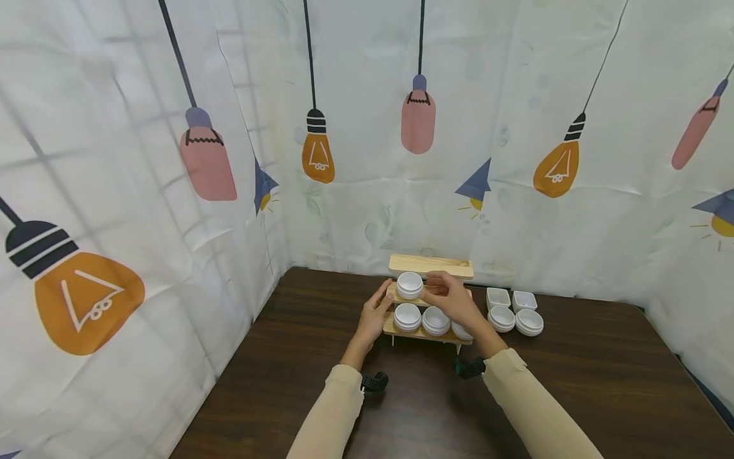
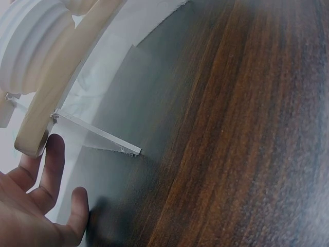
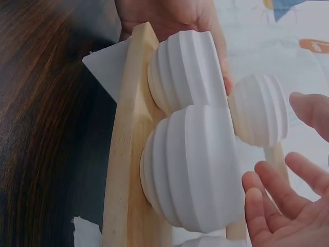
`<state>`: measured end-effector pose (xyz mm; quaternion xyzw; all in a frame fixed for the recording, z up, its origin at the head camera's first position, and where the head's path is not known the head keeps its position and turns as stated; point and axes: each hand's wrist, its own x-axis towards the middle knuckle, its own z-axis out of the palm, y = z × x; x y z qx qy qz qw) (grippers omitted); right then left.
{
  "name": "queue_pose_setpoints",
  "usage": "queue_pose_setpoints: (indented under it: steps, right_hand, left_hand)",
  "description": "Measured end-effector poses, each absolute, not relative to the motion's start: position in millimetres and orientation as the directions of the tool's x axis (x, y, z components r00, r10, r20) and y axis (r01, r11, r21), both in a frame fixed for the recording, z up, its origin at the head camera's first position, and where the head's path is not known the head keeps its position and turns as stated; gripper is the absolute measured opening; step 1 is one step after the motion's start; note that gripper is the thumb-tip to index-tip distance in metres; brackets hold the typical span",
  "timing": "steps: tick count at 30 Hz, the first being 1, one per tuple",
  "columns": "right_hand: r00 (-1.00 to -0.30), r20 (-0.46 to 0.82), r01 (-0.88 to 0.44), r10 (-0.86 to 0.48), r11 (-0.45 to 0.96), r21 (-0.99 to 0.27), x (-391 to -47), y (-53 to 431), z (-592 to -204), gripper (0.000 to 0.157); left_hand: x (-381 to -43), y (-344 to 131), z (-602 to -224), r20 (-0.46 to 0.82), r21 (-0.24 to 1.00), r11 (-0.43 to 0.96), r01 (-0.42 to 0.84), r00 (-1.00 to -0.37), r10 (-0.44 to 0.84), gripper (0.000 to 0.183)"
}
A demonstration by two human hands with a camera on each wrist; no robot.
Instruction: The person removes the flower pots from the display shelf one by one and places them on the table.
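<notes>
A three-tier wooden stand (image 1: 427,335) with white legs holds several ribbed white round bowls. One bowl (image 1: 410,285) sits on the middle tier between my two hands. On the lowest tier are a left bowl (image 1: 407,317), a middle bowl (image 1: 436,321) and a right one partly hidden by my right arm. My left hand (image 1: 373,317) is at the stand's left end, its fingertips right at the board's end (image 2: 32,139) in the left wrist view. Just right of the middle-tier bowl (image 3: 259,110), my right hand (image 3: 288,200) has its fingers loosely spread, holding nothing.
Right of the stand, two square white dishes (image 1: 497,298) stand behind two round white bowls (image 1: 529,322). The stand's bare top tier (image 1: 431,266) rises at the back, near a white curtain (image 1: 355,223) printed with lamps. Everything rests on a dark wooden table (image 1: 424,414).
</notes>
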<state>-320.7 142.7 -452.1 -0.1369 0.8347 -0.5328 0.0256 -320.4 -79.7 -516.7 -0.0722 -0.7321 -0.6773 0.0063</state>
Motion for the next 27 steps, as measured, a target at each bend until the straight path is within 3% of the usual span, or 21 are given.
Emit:
queue_pose_setpoints:
  steps: [6, 27]
  right_hand:
    - [-0.960, 0.112, -0.213, -0.257, 0.411, -0.886, -324, 135, -452, 0.060]
    - [-0.983, 0.106, -0.167, -0.149, 0.497, -0.852, -326, 116, -449, 0.060]
  left_hand:
    - [-303, -82, -494, 0.119, 0.988, 0.083, 0.129, -0.986, 0.119, 0.049]
    - [-303, -82, -493, 0.099, 0.992, 0.069, 0.108, -0.987, 0.126, 0.049]
